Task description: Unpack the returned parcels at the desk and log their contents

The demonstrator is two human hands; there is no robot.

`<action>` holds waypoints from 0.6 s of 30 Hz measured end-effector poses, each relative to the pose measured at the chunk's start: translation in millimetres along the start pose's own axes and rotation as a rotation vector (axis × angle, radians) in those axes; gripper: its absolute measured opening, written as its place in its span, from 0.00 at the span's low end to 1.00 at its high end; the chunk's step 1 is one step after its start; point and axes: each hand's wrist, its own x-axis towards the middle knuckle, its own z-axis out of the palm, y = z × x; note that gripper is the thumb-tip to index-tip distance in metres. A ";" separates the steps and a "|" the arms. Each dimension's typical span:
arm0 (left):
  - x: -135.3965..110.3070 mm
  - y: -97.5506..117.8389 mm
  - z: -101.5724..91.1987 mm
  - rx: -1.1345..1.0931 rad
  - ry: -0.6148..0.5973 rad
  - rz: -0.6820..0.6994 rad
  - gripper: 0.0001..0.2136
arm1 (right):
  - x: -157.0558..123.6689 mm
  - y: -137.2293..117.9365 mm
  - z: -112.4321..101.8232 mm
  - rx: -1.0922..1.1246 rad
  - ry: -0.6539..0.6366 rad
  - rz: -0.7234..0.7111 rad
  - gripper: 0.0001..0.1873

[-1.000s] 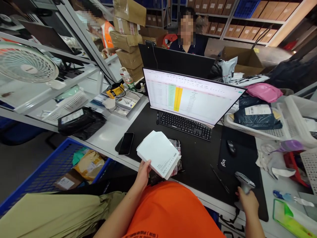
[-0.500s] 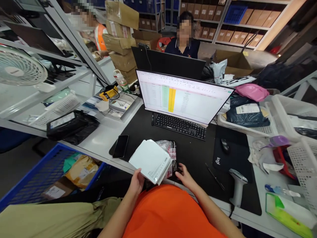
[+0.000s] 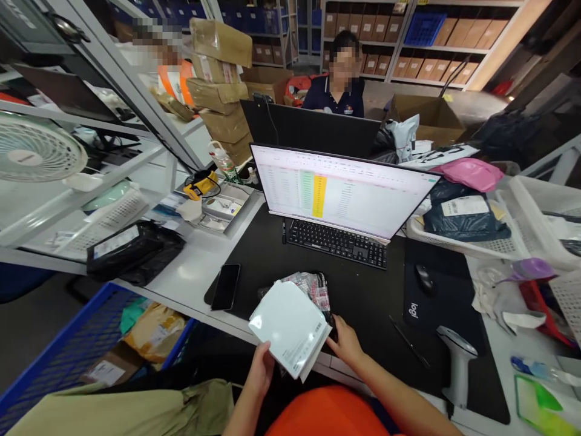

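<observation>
My left hand (image 3: 261,370) grips the near corner of a stack of white envelopes (image 3: 290,327), holding it tilted just above the front edge of the black desk mat (image 3: 358,290). My right hand (image 3: 345,343) rests on the mat beside the stack's right edge, fingers curled on a small dark thing I cannot make out. A clear plastic packet with red print (image 3: 311,286) lies partly under the stack. A black phone (image 3: 226,286) lies left of it. A barcode scanner (image 3: 458,363) stands upright at the right, away from both hands.
A monitor (image 3: 345,191) with a spreadsheet and a keyboard (image 3: 338,242) stand behind the stack. A mouse (image 3: 424,280) sits on a pad. White baskets (image 3: 535,242) of parcels are at the right, a blue crate (image 3: 82,345) low left. A person (image 3: 341,79) sits opposite.
My right hand left the barcode scanner, which now stands by itself, and came across to the mat beside the envelope stack. The stack has dropped lower and nearer to me.
</observation>
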 end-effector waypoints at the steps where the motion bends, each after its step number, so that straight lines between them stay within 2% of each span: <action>1: 1.2 -1.0 -2.1 -0.003 -0.002 -0.004 0.17 | -0.2 1.7 3.9 -0.042 0.008 0.001 0.32; 7: 9.5 -7.3 -15.7 0.005 0.014 -0.016 0.18 | -2.1 15.0 23.3 -0.180 0.075 -0.060 0.30; 12: 15.7 -9.4 -25.6 0.089 -0.054 -0.012 0.24 | -2.0 21.6 31.9 -0.262 0.097 -0.088 0.30; 15: 18.0 -12.0 -30.6 0.223 -0.089 0.026 0.30 | -3.1 20.5 29.3 -0.277 0.071 -0.095 0.32; 18: 18.6 -14.9 -32.7 0.282 -0.131 0.089 0.33 | -2.8 14.3 13.1 -0.223 0.038 -0.165 0.33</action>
